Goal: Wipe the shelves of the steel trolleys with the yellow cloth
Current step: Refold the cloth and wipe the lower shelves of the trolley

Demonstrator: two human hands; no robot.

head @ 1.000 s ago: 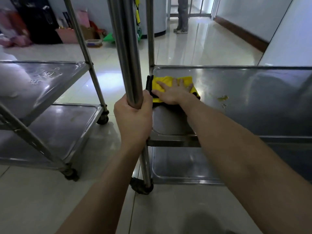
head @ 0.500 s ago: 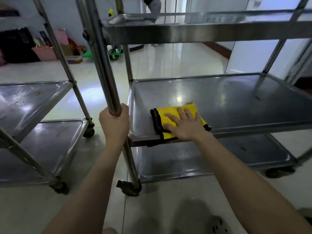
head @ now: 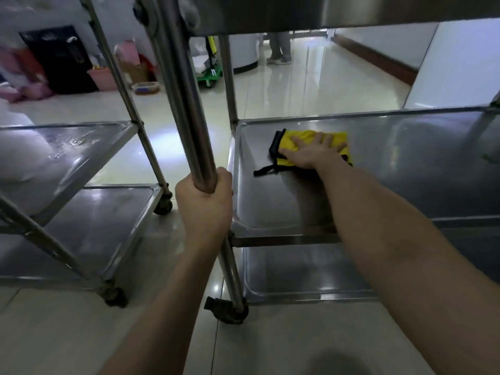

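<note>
Left hand [head: 203, 209]: fingers wrapped round trolley post [head: 189, 109].
Right hand [head: 311, 154]: fingers spread, pressing yellow cloth [head: 296, 139] flat on middle shelf [head: 405, 163].

Under the flat fingers of the right hand [head: 311, 155] lies the yellow cloth [head: 303, 138] — soft, matt fabric with a black trim. Around it the middle shelf [head: 405, 163] is bare steel, smooth with a dull sheen and blurred reflections. The left hand [head: 204, 207] wraps a polished metal post [head: 186, 104] — glossy, streaked with highlights. Below, the floor tiles [head: 311, 85] shine like glazed ceramic.
</note>
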